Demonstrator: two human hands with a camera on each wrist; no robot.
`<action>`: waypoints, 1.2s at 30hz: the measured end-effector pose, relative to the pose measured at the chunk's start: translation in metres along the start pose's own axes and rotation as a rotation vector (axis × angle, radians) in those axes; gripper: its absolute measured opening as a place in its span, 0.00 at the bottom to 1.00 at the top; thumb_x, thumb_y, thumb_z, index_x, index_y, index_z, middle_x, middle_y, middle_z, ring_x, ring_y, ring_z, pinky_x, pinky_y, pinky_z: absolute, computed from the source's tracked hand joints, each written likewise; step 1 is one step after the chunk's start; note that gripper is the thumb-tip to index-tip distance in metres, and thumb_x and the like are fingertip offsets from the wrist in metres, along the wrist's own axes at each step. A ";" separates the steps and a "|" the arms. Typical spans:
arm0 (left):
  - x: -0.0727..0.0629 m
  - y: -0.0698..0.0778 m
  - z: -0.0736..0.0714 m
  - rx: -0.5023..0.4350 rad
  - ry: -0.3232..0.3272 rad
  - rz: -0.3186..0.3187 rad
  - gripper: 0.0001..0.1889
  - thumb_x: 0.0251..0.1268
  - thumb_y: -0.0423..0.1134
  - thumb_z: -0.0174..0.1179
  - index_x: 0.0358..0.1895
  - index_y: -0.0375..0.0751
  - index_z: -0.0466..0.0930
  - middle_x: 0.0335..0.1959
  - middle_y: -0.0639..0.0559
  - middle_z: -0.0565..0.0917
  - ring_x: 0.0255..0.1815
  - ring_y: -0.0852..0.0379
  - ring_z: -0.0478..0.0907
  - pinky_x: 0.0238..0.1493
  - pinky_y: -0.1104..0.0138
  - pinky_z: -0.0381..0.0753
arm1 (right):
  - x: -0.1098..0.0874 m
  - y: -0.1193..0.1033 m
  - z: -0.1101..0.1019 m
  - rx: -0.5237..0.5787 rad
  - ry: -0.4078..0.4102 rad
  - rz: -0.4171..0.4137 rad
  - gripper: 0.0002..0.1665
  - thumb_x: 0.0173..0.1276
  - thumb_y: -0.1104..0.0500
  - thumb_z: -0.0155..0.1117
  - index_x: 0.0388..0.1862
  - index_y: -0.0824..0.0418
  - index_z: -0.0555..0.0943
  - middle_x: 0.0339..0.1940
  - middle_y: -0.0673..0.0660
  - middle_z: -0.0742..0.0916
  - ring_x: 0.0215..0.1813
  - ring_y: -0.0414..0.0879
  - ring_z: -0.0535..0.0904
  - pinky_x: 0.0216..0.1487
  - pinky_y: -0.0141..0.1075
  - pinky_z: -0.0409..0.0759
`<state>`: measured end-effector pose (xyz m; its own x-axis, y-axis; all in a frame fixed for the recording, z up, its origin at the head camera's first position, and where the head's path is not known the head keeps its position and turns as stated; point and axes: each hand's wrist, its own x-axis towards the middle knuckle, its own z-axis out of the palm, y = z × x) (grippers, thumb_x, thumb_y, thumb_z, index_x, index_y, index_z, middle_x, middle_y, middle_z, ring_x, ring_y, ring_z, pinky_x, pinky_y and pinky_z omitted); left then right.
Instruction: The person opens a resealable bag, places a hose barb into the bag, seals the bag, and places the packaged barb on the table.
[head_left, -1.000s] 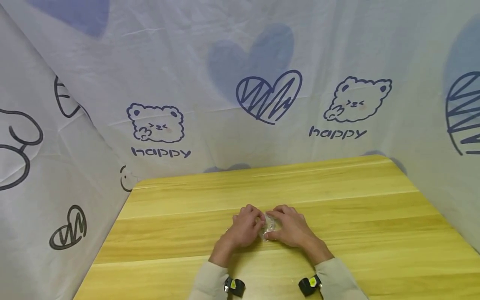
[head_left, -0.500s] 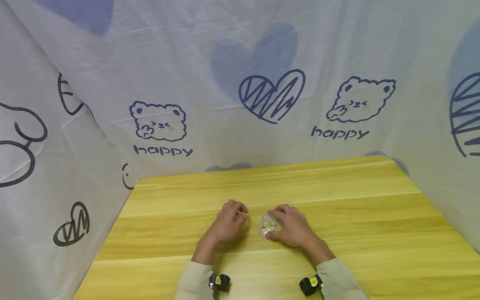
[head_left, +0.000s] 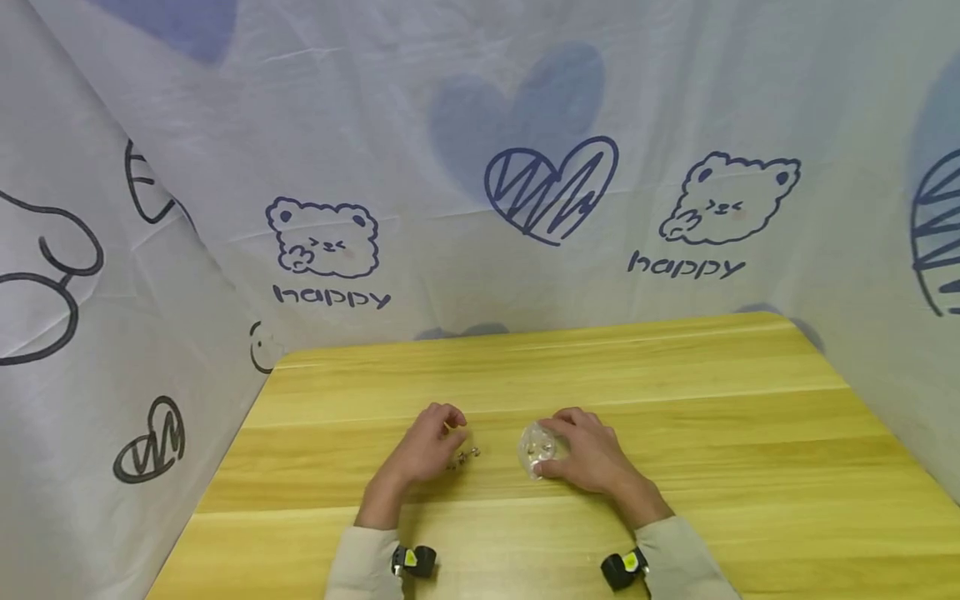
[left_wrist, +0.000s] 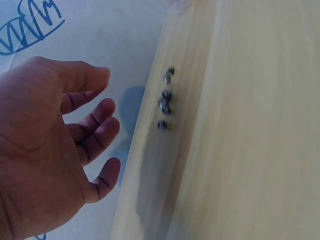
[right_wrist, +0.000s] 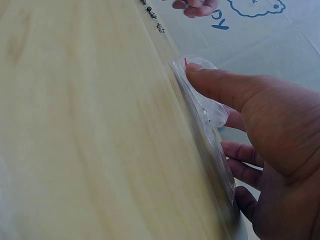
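My right hand (head_left: 594,457) holds a small clear plastic zip bag (head_left: 531,446) by its edge, thumb on one side and fingers on the other. A red line shows near the thumb on the bag (right_wrist: 210,107) in the right wrist view, and small pieces sit inside it. Several small shiny metal pieces, perhaps screws (head_left: 468,455), lie on the table just right of my left hand (head_left: 420,446). In the left wrist view those metal pieces (left_wrist: 165,102) form a loose row, apart from the fingers, which are loosely curved around nothing.
The yellow wood-grain table (head_left: 675,375) spreads around both hands. A white cloth (head_left: 450,275) with printed bears and hearts hangs behind it and along the sides. A black wrist camera (head_left: 420,561) sits on the left sleeve, another camera (head_left: 621,570) on the right.
My left hand has left the bag and moved left, uncovering the small metal pieces on the table. The right hand has stayed at the bag.
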<state>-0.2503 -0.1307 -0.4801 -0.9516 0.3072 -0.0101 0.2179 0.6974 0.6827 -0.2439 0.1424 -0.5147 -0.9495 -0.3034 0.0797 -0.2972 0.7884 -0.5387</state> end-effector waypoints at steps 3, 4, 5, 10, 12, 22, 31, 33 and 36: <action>-0.004 -0.006 -0.004 0.011 -0.017 -0.017 0.07 0.70 0.36 0.54 0.47 0.39 0.76 0.43 0.47 0.74 0.41 0.54 0.69 0.45 0.59 0.71 | 0.001 0.000 0.000 -0.002 0.000 0.000 0.40 0.49 0.39 0.75 0.63 0.48 0.77 0.62 0.54 0.78 0.64 0.55 0.71 0.62 0.58 0.64; -0.006 -0.008 -0.005 0.016 -0.024 -0.015 0.07 0.70 0.36 0.55 0.46 0.39 0.76 0.42 0.47 0.74 0.41 0.54 0.69 0.44 0.60 0.72 | 0.001 0.000 0.001 -0.003 -0.001 0.000 0.41 0.49 0.39 0.75 0.63 0.48 0.77 0.62 0.54 0.78 0.64 0.55 0.71 0.62 0.58 0.64; -0.007 -0.010 -0.006 0.021 -0.032 -0.018 0.07 0.69 0.36 0.55 0.47 0.39 0.76 0.41 0.47 0.75 0.40 0.55 0.70 0.43 0.60 0.72 | 0.001 0.000 0.001 -0.003 -0.001 -0.001 0.41 0.49 0.38 0.75 0.63 0.48 0.77 0.62 0.54 0.78 0.64 0.55 0.71 0.62 0.58 0.64; -0.014 -0.017 -0.012 0.059 -0.080 -0.042 0.08 0.62 0.37 0.63 0.44 0.43 0.78 0.36 0.51 0.77 0.37 0.57 0.72 0.41 0.60 0.72 | 0.002 0.001 0.002 0.001 -0.002 -0.005 0.41 0.50 0.38 0.75 0.63 0.48 0.77 0.61 0.54 0.78 0.63 0.55 0.71 0.62 0.58 0.64; -0.015 -0.019 -0.013 0.101 -0.095 -0.057 0.08 0.59 0.38 0.66 0.40 0.48 0.80 0.34 0.55 0.77 0.36 0.58 0.72 0.47 0.53 0.72 | 0.001 0.001 0.001 -0.002 -0.004 -0.002 0.41 0.50 0.38 0.75 0.63 0.48 0.77 0.62 0.54 0.78 0.64 0.55 0.71 0.62 0.58 0.64; -0.020 -0.021 -0.007 0.241 -0.072 -0.063 0.04 0.59 0.39 0.65 0.34 0.56 0.84 0.32 0.60 0.78 0.36 0.61 0.72 0.48 0.45 0.63 | 0.001 0.002 0.001 -0.012 0.001 -0.010 0.40 0.50 0.39 0.75 0.63 0.48 0.77 0.62 0.54 0.78 0.64 0.56 0.71 0.61 0.58 0.64; -0.020 -0.021 -0.004 0.269 -0.017 -0.068 0.02 0.60 0.41 0.66 0.30 0.55 0.83 0.32 0.60 0.78 0.41 0.57 0.73 0.48 0.46 0.63 | 0.001 0.000 0.000 0.000 0.003 -0.012 0.40 0.50 0.39 0.75 0.63 0.49 0.77 0.61 0.54 0.78 0.64 0.55 0.71 0.62 0.58 0.63; -0.020 -0.021 -0.003 0.280 -0.019 -0.065 0.03 0.61 0.42 0.65 0.30 0.55 0.82 0.32 0.60 0.78 0.43 0.56 0.73 0.48 0.45 0.63 | 0.001 0.000 0.000 0.000 -0.001 -0.010 0.40 0.50 0.39 0.75 0.63 0.49 0.77 0.61 0.54 0.78 0.64 0.55 0.70 0.63 0.58 0.63; -0.021 -0.020 -0.001 0.291 -0.039 -0.051 0.04 0.64 0.41 0.62 0.30 0.54 0.81 0.34 0.58 0.77 0.44 0.54 0.71 0.48 0.45 0.63 | 0.001 0.001 0.000 0.002 -0.005 -0.004 0.41 0.50 0.39 0.75 0.63 0.49 0.77 0.62 0.54 0.77 0.64 0.55 0.70 0.63 0.59 0.63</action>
<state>-0.2346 -0.1521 -0.4931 -0.9553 0.2871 -0.0708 0.2280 0.8675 0.4421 -0.2449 0.1423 -0.5153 -0.9476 -0.3097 0.0778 -0.3012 0.7859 -0.5401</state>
